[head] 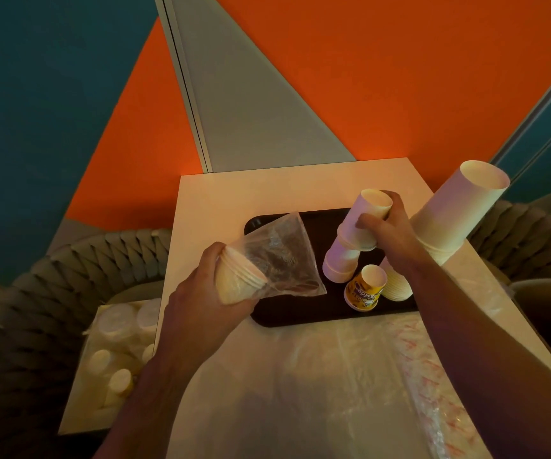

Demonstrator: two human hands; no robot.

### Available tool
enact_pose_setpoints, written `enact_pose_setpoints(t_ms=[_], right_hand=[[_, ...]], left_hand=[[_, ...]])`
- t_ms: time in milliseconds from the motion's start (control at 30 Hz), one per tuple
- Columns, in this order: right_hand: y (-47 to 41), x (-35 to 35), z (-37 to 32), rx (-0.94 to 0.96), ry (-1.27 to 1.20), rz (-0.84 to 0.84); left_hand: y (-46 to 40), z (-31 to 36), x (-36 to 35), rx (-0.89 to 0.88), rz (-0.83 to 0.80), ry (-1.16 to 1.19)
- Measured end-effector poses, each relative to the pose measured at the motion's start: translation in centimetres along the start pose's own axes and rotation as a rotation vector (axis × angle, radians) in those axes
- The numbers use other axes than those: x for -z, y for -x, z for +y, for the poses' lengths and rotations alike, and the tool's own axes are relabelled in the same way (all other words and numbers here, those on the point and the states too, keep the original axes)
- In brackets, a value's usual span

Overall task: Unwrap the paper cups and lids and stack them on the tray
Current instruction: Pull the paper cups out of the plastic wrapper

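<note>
- The left hand [201,289] curls round a short stack of cups [239,279] still half inside a clear plastic bag [280,256], held above the tray's left end.
- The right hand [388,226] grips an upturned white cup [365,217] atop another on the black tray [304,318].
- A yellow printed cup [365,288] and more stacks stand on the tray.
- A tall cup stack [456,210] rises to the right.

Matt paper cups [365,223] are sitting stacked on a smooth dark plastic tray [304,318]. Clear crinkly plastic wrap [280,256] (glossy) is hanging off another stack; the table [267,190] is looking smooth, matt.
</note>
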State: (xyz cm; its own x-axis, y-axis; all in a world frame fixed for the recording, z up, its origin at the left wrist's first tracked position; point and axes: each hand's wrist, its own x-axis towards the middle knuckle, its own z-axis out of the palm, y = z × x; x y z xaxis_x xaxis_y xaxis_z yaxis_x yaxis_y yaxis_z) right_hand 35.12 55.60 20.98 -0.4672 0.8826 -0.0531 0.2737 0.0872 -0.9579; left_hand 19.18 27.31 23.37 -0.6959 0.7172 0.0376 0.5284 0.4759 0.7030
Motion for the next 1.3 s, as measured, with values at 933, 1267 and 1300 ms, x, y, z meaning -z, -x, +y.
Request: enact_pose_setpoints(t_ms=[933,1267,1300], right_hand=[[-3.1,-1.0,4.7,0.024,0.643,-0.263],[-0.7,-0.7,2.4,0.181,0.649,-0.059],[0.0,-0.6,1.4,0.202,0.578,-0.028]], left_hand=[[0.0,-0.1,0.2,0.027,-0.003,-0.006],[0.2,0.0,-0.3,0.006,-0.017,0.042],[0.2,0.1,-0.4,-0.004,-0.021,0.046]])
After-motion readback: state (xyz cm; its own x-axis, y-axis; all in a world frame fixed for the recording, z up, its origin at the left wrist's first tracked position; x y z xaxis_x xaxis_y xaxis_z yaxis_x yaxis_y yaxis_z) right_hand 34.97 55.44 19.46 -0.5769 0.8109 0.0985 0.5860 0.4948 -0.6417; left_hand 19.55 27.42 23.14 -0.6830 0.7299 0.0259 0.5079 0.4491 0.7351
